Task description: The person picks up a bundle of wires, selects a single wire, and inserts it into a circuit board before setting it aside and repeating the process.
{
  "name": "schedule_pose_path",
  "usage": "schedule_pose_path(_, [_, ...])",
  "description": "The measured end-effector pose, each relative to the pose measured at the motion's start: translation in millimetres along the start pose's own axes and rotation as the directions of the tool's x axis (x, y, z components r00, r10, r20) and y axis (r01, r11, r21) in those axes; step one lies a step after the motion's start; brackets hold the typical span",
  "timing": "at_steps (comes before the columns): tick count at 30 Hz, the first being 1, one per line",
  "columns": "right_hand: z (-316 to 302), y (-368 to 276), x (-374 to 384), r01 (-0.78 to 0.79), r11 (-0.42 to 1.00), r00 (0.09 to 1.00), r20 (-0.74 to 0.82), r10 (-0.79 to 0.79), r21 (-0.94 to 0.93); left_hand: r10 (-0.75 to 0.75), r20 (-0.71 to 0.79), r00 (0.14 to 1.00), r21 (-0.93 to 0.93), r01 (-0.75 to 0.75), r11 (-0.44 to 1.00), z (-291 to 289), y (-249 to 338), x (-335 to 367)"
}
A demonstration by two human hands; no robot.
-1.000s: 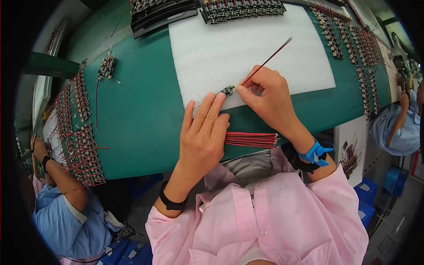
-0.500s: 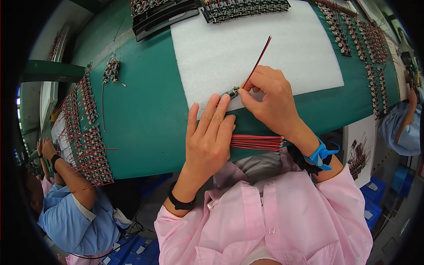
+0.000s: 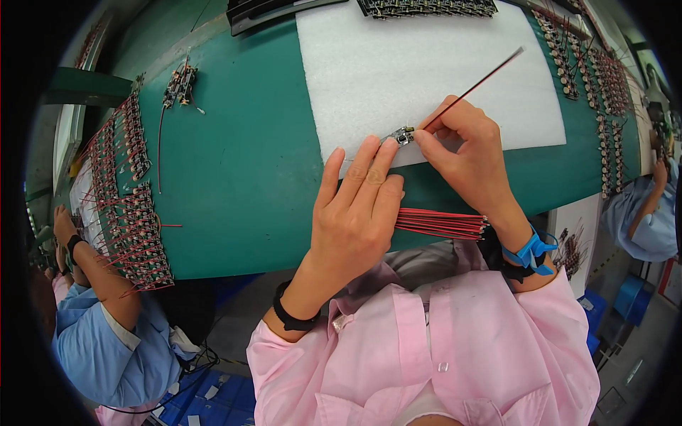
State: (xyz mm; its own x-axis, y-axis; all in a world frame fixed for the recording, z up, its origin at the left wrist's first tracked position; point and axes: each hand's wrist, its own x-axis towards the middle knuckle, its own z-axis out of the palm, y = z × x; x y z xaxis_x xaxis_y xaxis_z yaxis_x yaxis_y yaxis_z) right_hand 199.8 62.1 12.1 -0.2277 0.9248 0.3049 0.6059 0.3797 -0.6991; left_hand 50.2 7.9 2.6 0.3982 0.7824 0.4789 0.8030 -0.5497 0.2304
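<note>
My left hand [image 3: 355,206] lies with its fingers stretched out, the tips pressing on a small circuit board [image 3: 406,135] at the near edge of a white foam sheet [image 3: 419,67]. Most of the board is hidden under those fingers. At the board's right end, my right hand [image 3: 472,145] pinches a thin red-and-black wire [image 3: 486,77]. The wire slants up and to the right from the pinch; whether its lower end touches the board I cannot tell. A bundle of red wires [image 3: 444,224] rests on the green mat, partly behind my left hand.
Rows of wired boards [image 3: 131,213] line the mat's left side, near a co-worker's arm [image 3: 110,287]. A separate pair of boards [image 3: 180,86] lies farther back. More boards [image 3: 426,7] sit at the foam's far edge, and others [image 3: 607,78] at the right.
The wire in my right hand has tilted from steep to a lower slant toward the right. Both hands and the board appear slightly farther right, as the whole view has shifted.
</note>
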Motion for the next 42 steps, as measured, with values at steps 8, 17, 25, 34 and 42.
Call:
schedule_pose_path(8, [2,-5,-2,-0.026,0.996,0.999,-0.027,0.024,-0.083,-0.004,-0.010,1.000,-0.002,0.004,1.000,-4,1,-5])
schedule_pose_path(17, [-5,-11,-6,0.068,0.995,0.996,-0.054,-0.072,-0.073,0.002,-0.006,1.000,0.001,-0.002,1.000,-9,9,-4])
schedule_pose_path(25, [-4,-6,-18,0.255,0.963,0.960,-0.094,-0.263,-0.085,-0.015,0.006,1.000,-0.019,0.015,1.000,-12,17,-7])
schedule_pose_path(34, [0,-23,-31,0.376,0.910,0.898,-0.172,-0.405,-0.178,-0.046,0.019,0.999,-0.076,0.047,0.996,-31,20,-12])
schedule_pose_path(42, [3,-32,-36,0.348,0.875,0.912,-0.095,-0.399,-0.337,-0.040,0.058,0.997,-0.085,0.045,0.995,-30,17,-16])
